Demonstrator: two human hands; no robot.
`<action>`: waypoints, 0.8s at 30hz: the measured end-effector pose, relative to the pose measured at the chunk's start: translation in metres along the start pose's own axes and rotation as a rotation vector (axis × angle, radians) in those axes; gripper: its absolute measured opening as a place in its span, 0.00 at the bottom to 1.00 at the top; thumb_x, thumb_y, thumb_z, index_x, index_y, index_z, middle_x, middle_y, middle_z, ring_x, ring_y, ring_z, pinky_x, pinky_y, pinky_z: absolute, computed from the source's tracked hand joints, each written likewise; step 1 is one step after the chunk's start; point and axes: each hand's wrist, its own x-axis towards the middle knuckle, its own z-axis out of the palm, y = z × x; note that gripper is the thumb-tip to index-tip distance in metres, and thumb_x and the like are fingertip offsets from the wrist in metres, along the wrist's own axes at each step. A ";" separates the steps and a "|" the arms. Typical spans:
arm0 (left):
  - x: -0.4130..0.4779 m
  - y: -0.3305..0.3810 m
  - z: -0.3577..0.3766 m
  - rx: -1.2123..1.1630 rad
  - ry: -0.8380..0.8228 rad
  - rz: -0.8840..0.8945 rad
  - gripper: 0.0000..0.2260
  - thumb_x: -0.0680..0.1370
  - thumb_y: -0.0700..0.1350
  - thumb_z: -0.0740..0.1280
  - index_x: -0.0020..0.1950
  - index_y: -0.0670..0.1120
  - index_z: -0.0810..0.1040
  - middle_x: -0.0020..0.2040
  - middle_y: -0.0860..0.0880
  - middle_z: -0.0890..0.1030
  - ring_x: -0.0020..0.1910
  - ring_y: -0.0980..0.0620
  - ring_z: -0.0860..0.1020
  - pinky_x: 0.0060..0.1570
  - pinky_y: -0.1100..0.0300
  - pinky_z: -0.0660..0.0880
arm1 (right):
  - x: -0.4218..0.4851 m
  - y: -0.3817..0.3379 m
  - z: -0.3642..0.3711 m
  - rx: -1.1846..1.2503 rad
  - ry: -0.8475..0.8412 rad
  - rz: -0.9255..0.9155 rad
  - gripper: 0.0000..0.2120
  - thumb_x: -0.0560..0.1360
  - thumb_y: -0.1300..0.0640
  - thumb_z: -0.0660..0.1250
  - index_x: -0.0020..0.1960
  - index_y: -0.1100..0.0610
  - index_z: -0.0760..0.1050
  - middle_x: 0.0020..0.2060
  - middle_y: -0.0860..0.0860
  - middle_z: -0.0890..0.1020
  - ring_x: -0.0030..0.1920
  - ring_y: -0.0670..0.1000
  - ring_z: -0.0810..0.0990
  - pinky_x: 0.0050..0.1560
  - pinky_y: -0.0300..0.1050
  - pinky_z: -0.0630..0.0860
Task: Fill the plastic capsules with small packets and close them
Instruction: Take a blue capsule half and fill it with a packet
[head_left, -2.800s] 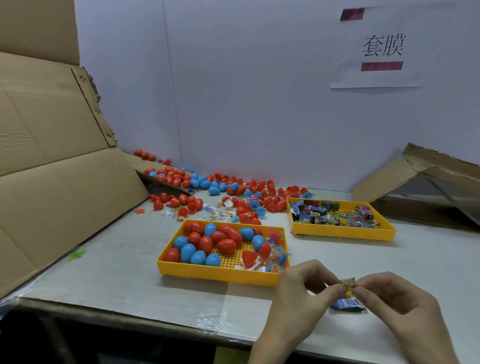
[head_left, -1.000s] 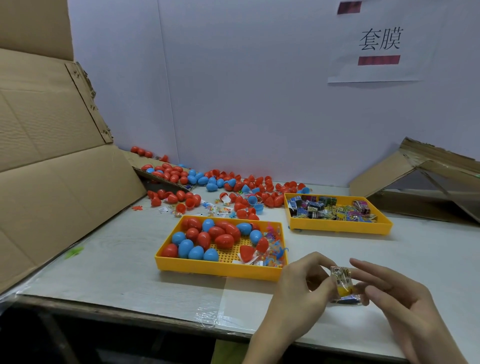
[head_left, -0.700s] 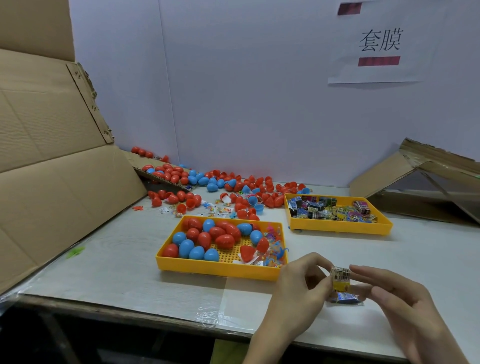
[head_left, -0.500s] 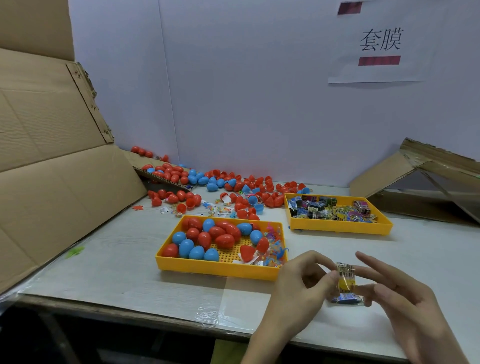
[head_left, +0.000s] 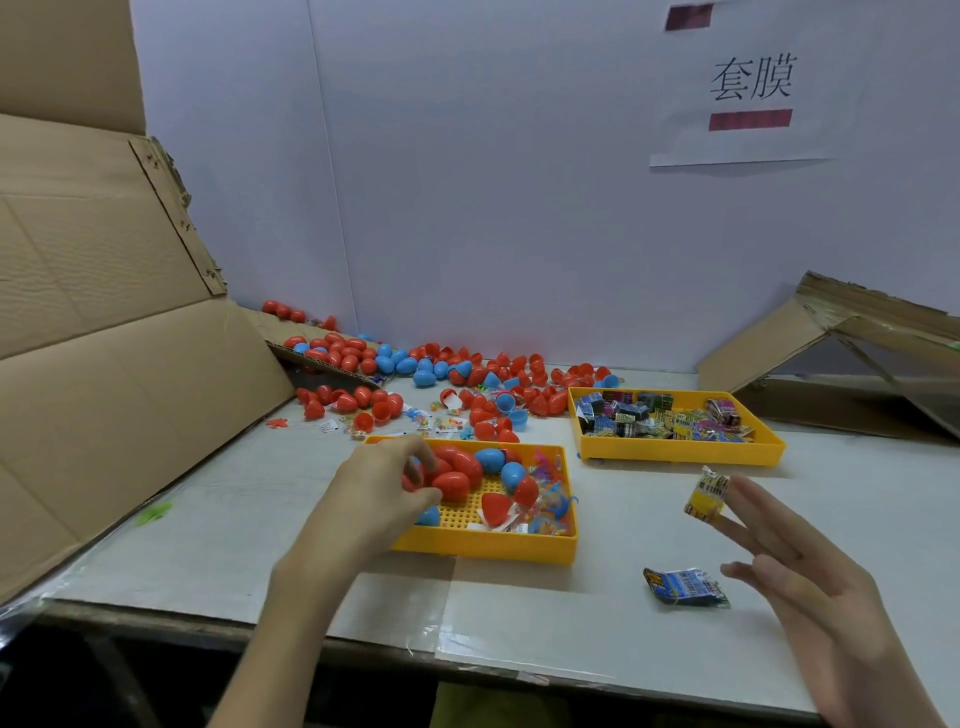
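My left hand (head_left: 374, 499) reaches into the near yellow tray (head_left: 483, 548), its fingers curled round a red capsule (head_left: 451, 483) among several red and blue capsules. My right hand (head_left: 810, 587) hovers over the table to the right with fingers stretched out, and a folded yellow packet (head_left: 706, 499) is pinched at its fingertips. On the table below that hand lies a blue packet (head_left: 685, 587). A second yellow tray (head_left: 675, 457) behind holds several small packets.
Loose red and blue capsules (head_left: 441, 374) and small toys are scattered along the back wall. Opened cardboard (head_left: 104, 364) leans on the left, and a collapsed cardboard box (head_left: 841, 364) sits at the back right. The table's front edge (head_left: 467, 654) runs just below my wrists.
My hands have parted. The left hand left the packet and moved left into the capsule tray. The right hand keeps the folded yellow packet and has lifted it slightly to the right.
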 end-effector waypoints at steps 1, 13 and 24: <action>0.004 -0.003 -0.003 0.027 -0.053 -0.040 0.09 0.75 0.47 0.75 0.52 0.53 0.78 0.48 0.52 0.80 0.46 0.56 0.78 0.45 0.62 0.78 | 0.000 0.000 0.000 0.000 0.004 0.005 0.27 0.70 0.63 0.64 0.63 0.39 0.80 0.64 0.45 0.81 0.61 0.49 0.81 0.45 0.41 0.81; 0.001 0.021 0.026 -0.147 0.358 0.133 0.10 0.75 0.48 0.75 0.53 0.54 0.78 0.50 0.57 0.79 0.46 0.58 0.77 0.38 0.72 0.73 | 0.000 -0.005 0.003 -0.031 0.034 0.026 0.25 0.70 0.62 0.64 0.58 0.37 0.82 0.61 0.43 0.82 0.58 0.47 0.83 0.44 0.42 0.82; -0.032 0.101 0.095 -1.223 0.039 0.194 0.04 0.80 0.42 0.69 0.53 0.49 0.81 0.45 0.51 0.85 0.43 0.53 0.84 0.42 0.61 0.79 | -0.001 -0.006 0.001 -0.046 0.086 0.052 0.22 0.69 0.64 0.64 0.54 0.43 0.85 0.54 0.51 0.86 0.50 0.54 0.85 0.37 0.42 0.79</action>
